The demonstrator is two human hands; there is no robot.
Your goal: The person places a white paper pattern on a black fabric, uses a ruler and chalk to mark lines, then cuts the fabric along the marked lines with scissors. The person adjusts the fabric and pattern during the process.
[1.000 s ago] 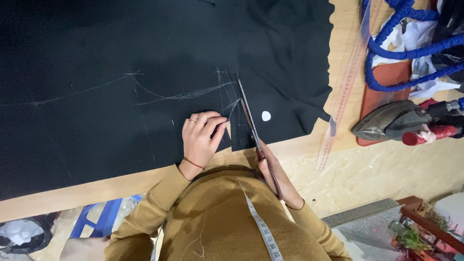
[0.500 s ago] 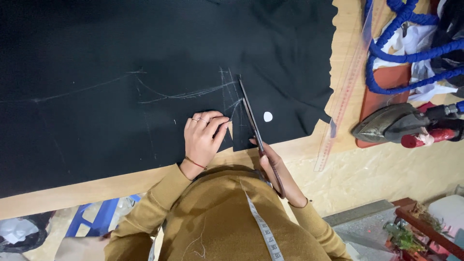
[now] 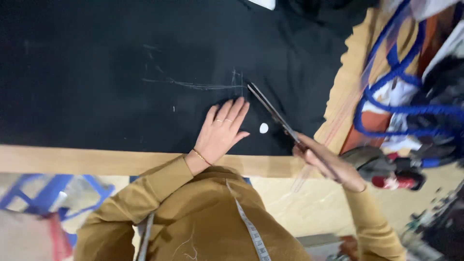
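A large black cloth (image 3: 121, 72) with white chalk lines (image 3: 203, 86) covers the wooden table (image 3: 72, 160). My left hand (image 3: 222, 130) lies flat on the cloth near its front edge, fingers apart, pressing it down. My right hand (image 3: 324, 162) grips the handles of long scissors (image 3: 273, 112), whose blades point up and left, with the tip at the end of the chalk line. A small white piece of chalk (image 3: 263, 128) rests on the cloth between my two hands. A measuring tape (image 3: 249, 227) hangs over my ochre top.
A clear ruler (image 3: 338, 116) lies along the cloth's right edge. Blue cord (image 3: 401, 106) and an iron (image 3: 382, 166) with a red part sit at the right. Blue plastic items (image 3: 43, 193) lie below the table at the left.
The view has swung, so the cloth edge now runs level. My left hand has spread flatter. The scissors have advanced along the cut toward the chalk line.
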